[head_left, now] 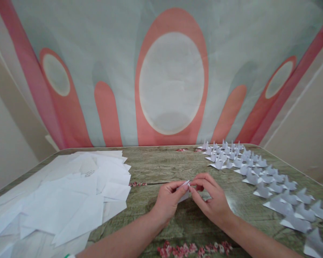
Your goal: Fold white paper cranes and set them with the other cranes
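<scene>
Between my two hands, above the middle of the table, is a small piece of folded white paper (pixel 184 197). My left hand (pixel 167 200) is closed on it, thumb on top and fingers curled behind. The thumb and fingertips of my right hand (pixel 210 195) pinch its upper right tip. Part of the paper is hidden behind the left thumb and fingers, so its full shape does not show.
Loose white paper sheets (pixel 70 197) lie overlapping on the left of the wood-patterned table (pixel 156 161). Rows of folded white paper cranes (pixel 262 190) stand along the right side. Behind the table's far edge hangs a green and coral backdrop (pixel 123 53).
</scene>
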`<state>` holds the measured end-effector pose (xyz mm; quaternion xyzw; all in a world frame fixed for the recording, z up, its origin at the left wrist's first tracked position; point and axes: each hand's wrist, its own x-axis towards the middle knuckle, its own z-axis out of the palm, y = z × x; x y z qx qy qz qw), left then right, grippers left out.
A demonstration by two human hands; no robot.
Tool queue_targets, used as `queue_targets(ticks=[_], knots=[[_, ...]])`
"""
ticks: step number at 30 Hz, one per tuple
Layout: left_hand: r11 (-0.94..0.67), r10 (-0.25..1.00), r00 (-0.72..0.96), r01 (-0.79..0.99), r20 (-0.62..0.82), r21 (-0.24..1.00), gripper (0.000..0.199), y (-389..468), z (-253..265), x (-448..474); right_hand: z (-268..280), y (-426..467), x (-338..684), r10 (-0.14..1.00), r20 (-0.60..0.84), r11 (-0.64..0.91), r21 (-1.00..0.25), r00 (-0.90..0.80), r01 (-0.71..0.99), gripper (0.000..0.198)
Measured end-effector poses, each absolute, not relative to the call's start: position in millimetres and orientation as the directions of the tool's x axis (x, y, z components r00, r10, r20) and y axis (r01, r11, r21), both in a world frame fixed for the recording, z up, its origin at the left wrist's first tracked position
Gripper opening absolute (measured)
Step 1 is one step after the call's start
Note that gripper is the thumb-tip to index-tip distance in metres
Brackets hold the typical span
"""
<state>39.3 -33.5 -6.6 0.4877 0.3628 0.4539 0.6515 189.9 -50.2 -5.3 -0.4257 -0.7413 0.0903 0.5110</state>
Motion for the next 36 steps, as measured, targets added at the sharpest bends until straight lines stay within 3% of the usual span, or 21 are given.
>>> queue_targets(ticks=[13,30,36], knots=[[0.095,0.947,0.32,-0.231,-0.016,0.968,0.027,-34.5,-6.5,40.0,-7.8,-48.6,193.0,0.7,0.701,0.647,-0.546,-0.132,0.533,0.011],[0.101,0.954,0.298,-0.206,-0.036,0.973,0.028,-34.6,-7.5,40.2,-9.8,-42.3,199.1,0.62,0.749,0.69,-0.378,-0.233,0.617,0.011],[0.128,0.953,0.295,-0.205,-0.064,0.97,0.029,-33.4,-9.4,39.6,-7.5,-44.4,197.7,0.639,0.725,0.677,-0.374,-0.255,0.634,0.011]])
